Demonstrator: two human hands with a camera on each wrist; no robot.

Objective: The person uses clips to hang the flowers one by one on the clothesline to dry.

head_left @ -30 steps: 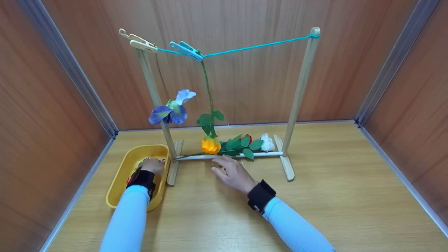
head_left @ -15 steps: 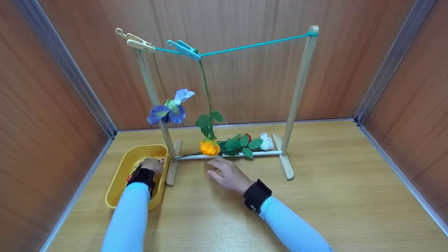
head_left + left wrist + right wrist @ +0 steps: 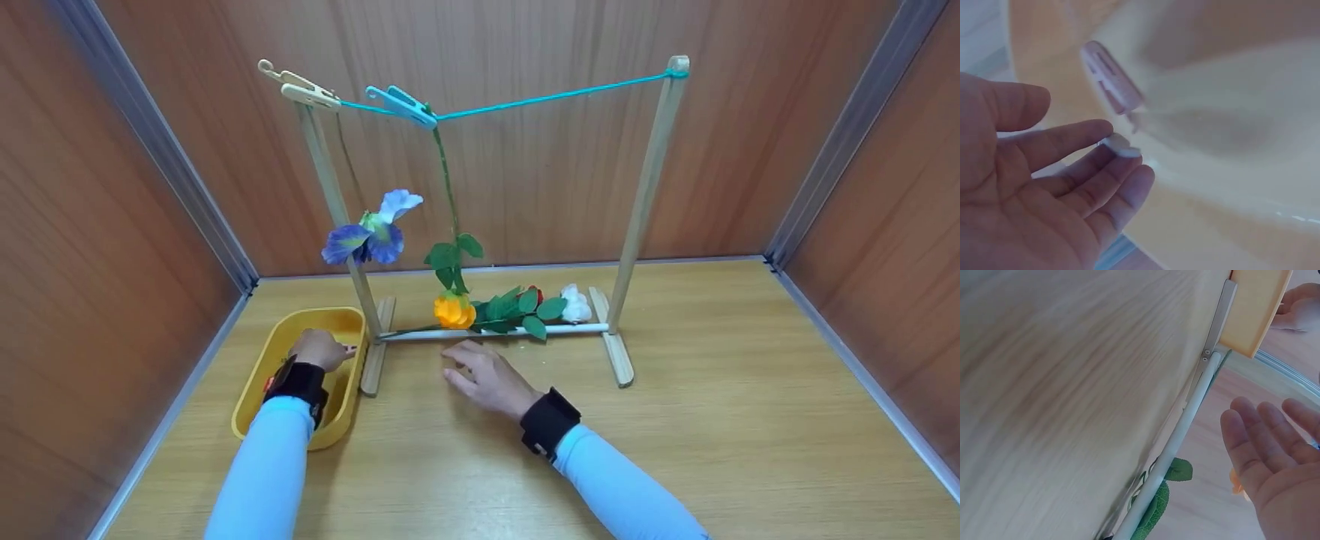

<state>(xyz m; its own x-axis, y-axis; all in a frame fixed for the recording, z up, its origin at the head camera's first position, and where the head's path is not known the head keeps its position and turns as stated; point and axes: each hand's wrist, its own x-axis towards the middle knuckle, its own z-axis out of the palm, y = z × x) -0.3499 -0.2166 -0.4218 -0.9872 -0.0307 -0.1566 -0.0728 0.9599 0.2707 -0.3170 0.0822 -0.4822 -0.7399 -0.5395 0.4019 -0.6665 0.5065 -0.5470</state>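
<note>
Inside the yellow bin (image 3: 251, 394) my left hand (image 3: 317, 350) hangs with its palm hidden in the head view. The left wrist view shows its fingers loosely extended and the thumb apart. A small whitish piece (image 3: 1121, 146) shows at the fingertips; its kind is too blurred to tell. Just beyond them is a pink clothespin (image 3: 1111, 79) by the bin's wall. My right hand (image 3: 491, 376) hovers in front of the rack's white bar (image 3: 424, 335), fingers relaxed, holding nothing. Behind the bar, a yellow rose (image 3: 454, 310) hangs upside down from a blue clothespin (image 3: 405, 105).
A cyan line (image 3: 547, 100) joins two wooden posts (image 3: 649, 202). At its left end a cream clothespin (image 3: 309, 94) holds a blue-purple flower (image 3: 379, 238). Green leaves (image 3: 510, 307), a red flower (image 3: 534, 294) and a white flower (image 3: 575, 304) lie along the bar.
My left hand has risen slightly and shifted back a little within the bin. The right hand has stayed nearly in place, moving slightly left. The hanging flowers look unchanged.
</note>
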